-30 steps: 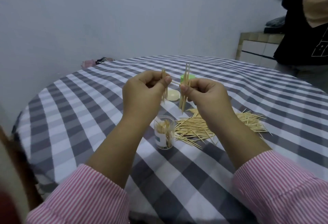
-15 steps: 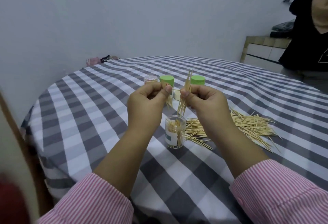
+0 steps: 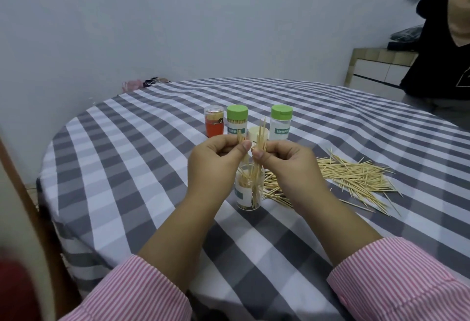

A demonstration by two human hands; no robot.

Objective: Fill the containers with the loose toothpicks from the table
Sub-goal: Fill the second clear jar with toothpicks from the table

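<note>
My right hand (image 3: pixel 284 165) pinches a small bundle of toothpicks (image 3: pixel 260 134), held upright with the lower tips inside the open clear container (image 3: pixel 248 194), which stands partly filled below both hands. My left hand (image 3: pixel 216 160) pinches a few shorter-looking toothpicks (image 3: pixel 240 138) just left of the bundle. A heap of loose toothpicks (image 3: pixel 356 175) lies on the checked cloth to the right of the container. Behind my hands stand a red container (image 3: pixel 214 124) and two green-capped containers (image 3: pixel 237 122) (image 3: pixel 280 123).
A cream lid (image 3: pixel 253 132) lies between the green-capped containers. The round table (image 3: pixel 127 168) wears a grey and white checked cloth. A person in black (image 3: pixel 437 48) stands at the far right by a low cabinet (image 3: pixel 376 71). A chair back (image 3: pixel 23 219) is at the left edge.
The camera has tilted so the containers behind my hands show in full. Both hands have sunk towards the open container, and the bundle's tips now reach into it.
</note>
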